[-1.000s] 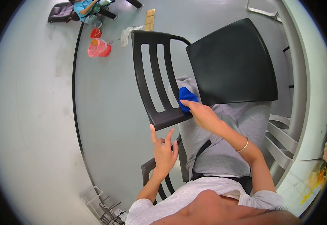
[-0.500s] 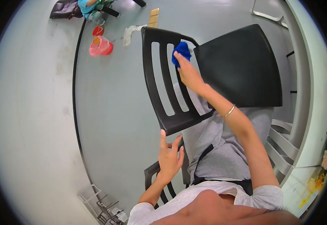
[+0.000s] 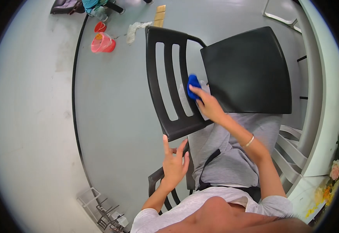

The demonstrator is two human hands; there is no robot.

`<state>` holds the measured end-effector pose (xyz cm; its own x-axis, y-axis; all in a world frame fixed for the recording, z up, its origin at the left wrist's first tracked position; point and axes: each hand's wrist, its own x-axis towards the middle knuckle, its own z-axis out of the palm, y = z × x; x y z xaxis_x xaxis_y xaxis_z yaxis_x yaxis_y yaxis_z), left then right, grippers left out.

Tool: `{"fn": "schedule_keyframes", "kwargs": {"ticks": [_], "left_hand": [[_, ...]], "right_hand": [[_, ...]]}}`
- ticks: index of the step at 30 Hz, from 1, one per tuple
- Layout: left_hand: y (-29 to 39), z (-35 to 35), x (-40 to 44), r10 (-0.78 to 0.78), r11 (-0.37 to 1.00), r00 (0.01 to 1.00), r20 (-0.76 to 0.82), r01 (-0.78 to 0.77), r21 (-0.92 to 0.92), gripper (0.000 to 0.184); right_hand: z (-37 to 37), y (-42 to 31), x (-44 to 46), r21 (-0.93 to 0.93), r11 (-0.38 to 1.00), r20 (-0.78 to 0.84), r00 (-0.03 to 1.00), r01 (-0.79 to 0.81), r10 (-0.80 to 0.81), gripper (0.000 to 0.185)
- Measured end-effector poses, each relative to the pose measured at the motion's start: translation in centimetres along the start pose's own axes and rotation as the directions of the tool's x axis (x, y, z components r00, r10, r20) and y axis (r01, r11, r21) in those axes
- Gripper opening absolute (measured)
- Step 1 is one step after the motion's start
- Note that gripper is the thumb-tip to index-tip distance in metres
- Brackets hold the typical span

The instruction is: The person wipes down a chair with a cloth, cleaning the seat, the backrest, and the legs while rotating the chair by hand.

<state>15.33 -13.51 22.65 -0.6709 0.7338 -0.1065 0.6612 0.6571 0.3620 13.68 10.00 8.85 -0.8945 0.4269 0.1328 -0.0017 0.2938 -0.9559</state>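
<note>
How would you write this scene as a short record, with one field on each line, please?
Right hand: holds a blue cloth at the seat-side slat of the backrest
Left hand: extended finger at the backrest's near corner
Chair: black, slotted back, smooth seat
Floor: pink bucket, smaller red bucket
Far edge: another person, partly in view

I read an indoor workroom, exact kind unclear. Beyond the left fingers (image 3: pixel 166 146) I see buckets (image 3: pixel 103 45) on grey floor (image 3: pixel 115 93); left of them, a scuffed wall (image 3: pixel 33 97)
</note>
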Motion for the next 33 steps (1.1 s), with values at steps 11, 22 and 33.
{"fn": "schedule_keyframes", "kwargs": {"ticks": [11,22,33], "left_hand": [[-0.4,0.1,0.2,0.026,1.0,0.999,-0.023,-0.025,0.015,0.049],[0.0,0.1,0.1,0.032,0.999,0.999,-0.03,-0.032,-0.018,0.052],[0.1,0.0,0.1,0.065,0.997,0.998,-0.022,-0.066,-0.033,0.054]], "right_hand": [[-3.1,-3.6,-6.9,-0.087,0.993,0.116,0.991,0.084,-0.073,0.054],[-0.6,-1.2,0.7,-0.102,0.987,0.033,0.992,0.127,-0.125,0.05],[0.5,1.1,14.1,-0.113,0.994,-0.346,0.937,0.006,-0.044,0.043]]}}
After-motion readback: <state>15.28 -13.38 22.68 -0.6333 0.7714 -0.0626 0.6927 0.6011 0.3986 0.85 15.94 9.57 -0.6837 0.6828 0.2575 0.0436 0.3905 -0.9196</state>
